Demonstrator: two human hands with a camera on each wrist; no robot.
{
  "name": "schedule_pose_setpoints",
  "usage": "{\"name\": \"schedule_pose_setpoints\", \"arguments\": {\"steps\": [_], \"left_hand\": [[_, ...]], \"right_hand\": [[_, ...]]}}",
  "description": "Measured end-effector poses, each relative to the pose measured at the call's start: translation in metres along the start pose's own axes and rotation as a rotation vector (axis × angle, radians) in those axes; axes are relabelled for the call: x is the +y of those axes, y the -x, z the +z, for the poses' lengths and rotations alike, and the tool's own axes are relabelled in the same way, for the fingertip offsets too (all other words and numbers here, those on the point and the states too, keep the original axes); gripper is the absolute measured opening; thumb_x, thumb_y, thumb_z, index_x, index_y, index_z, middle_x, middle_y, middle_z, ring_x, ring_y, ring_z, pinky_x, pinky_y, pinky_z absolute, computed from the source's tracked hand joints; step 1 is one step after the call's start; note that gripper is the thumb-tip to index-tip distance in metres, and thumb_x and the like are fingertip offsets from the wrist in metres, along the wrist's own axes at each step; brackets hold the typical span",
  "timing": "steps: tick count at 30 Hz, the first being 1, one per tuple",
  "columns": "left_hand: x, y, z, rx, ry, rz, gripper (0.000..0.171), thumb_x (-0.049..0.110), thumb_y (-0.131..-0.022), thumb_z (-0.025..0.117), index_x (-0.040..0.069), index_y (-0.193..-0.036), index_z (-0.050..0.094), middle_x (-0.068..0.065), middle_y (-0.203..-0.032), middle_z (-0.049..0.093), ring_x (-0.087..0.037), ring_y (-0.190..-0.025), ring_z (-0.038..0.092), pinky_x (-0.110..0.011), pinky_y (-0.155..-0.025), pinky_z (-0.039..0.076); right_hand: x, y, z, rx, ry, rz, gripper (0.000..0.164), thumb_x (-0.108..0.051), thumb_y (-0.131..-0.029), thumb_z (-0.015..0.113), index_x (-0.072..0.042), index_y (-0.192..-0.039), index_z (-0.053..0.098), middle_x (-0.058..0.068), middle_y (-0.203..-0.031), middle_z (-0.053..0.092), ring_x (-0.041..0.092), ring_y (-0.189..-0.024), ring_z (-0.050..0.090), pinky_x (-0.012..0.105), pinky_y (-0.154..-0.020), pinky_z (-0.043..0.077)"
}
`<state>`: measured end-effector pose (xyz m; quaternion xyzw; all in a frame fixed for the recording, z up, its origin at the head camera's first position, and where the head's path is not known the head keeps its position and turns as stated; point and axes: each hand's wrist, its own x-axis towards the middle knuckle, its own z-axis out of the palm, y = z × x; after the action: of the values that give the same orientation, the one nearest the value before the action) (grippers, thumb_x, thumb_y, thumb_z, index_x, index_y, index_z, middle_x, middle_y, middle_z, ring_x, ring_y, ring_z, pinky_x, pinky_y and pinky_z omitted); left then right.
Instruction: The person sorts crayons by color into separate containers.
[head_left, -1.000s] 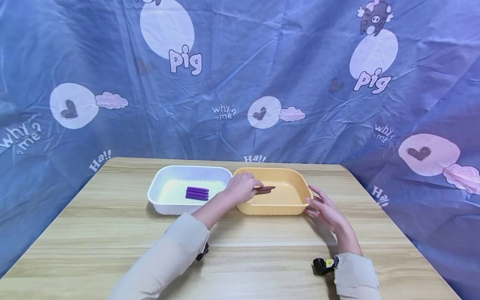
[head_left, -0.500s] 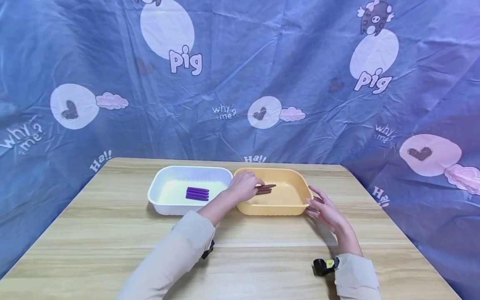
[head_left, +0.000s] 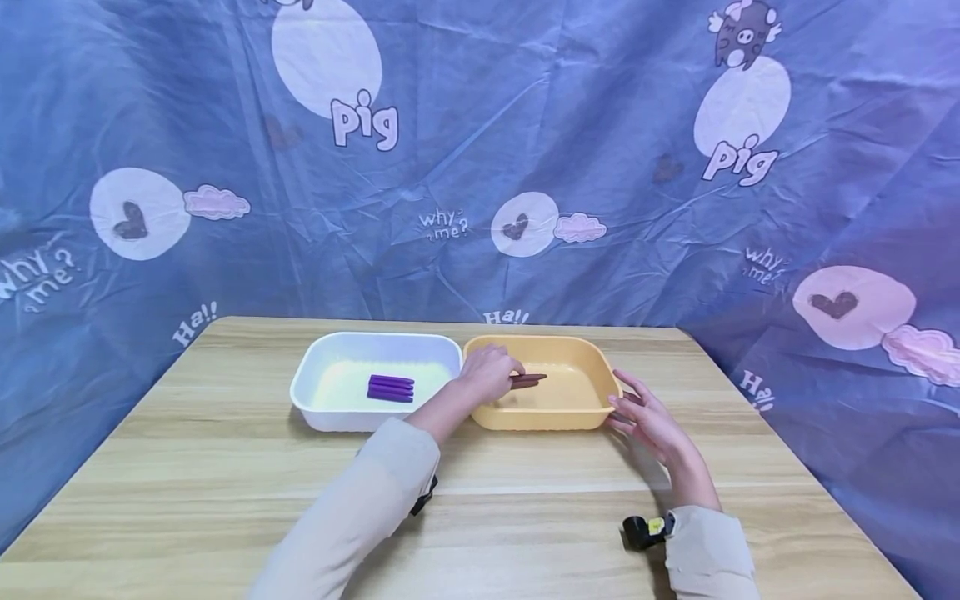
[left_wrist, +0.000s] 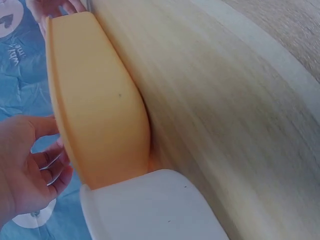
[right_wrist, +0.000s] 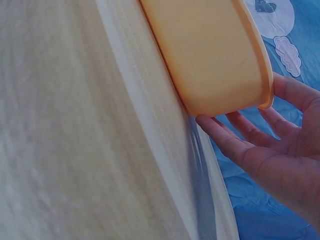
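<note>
My left hand (head_left: 489,373) reaches over the near left part of the yellow bin (head_left: 551,419). Its fingertips pinch the left end of a brown crayon (head_left: 531,377), which lies over or beside another brown one; their left ends are hidden. In the left wrist view the left hand (left_wrist: 25,167) has its fingers curled behind the bin's rim. My right hand (head_left: 654,422) touches the bin's right end. Seen from the right wrist, that hand (right_wrist: 285,140) has fairly straight fingers spread against the yellow wall and rim.
A white bin (head_left: 330,419) stands against the yellow one on its left. Several purple crayons (head_left: 391,388) lie side by side in it. Both bins rest on a wooden table (head_left: 525,508), with a printed blue cloth (head_left: 450,125) hanging behind and at the sides.
The brown crayon tilted up a little half a second ago and now lies lower, near the other. My left forearm has shifted slightly right. The right hand stays at the bin.
</note>
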<state>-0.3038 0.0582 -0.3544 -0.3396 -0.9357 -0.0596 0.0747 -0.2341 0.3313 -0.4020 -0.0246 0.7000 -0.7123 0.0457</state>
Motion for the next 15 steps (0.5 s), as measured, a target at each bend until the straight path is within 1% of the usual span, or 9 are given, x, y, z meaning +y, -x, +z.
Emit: {"name": "schedule_pose_setpoints", "arguments": {"steps": [5, 9, 15], "left_hand": [[-0.001, -0.002, 0.006, -0.023, 0.011, -0.012, 0.033, 0.011, -0.081, 0.063, 0.025, -0.111, 0.069, 0.002, -0.096, 0.062, -0.016, -0.083, 0.051, -0.026, -0.066, 0.045], [-0.002, -0.004, 0.010, -0.033, 0.001, -0.014, 0.033, 0.012, -0.080, 0.064, 0.026, -0.109, 0.070, 0.002, -0.095, 0.063, -0.017, -0.083, 0.053, -0.028, -0.066, 0.046], [-0.004, -0.005, 0.014, -0.038, -0.012, -0.018, 0.026, 0.009, -0.082, 0.061, 0.026, -0.098, 0.073, 0.002, -0.085, 0.062, -0.017, -0.078, 0.053, -0.029, -0.066, 0.046]], "right_hand": [[0.000, 0.000, 0.001, 0.001, -0.009, 0.001, 0.066, -0.005, -0.096, 0.045, -0.004, -0.146, 0.003, 0.032, -0.139, 0.016, 0.039, -0.122, 0.034, 0.046, -0.099, 0.038], [0.000, 0.001, 0.001, -0.006, -0.009, -0.003, 0.065, -0.005, -0.096, 0.045, -0.004, -0.146, 0.003, 0.033, -0.139, 0.015, 0.038, -0.121, 0.036, 0.045, -0.098, 0.038], [-0.001, 0.001, 0.001, -0.007, 0.003, -0.010, 0.065, -0.005, -0.096, 0.045, -0.004, -0.146, 0.004, 0.033, -0.139, 0.015, 0.032, -0.117, 0.042, 0.046, -0.099, 0.037]]}}
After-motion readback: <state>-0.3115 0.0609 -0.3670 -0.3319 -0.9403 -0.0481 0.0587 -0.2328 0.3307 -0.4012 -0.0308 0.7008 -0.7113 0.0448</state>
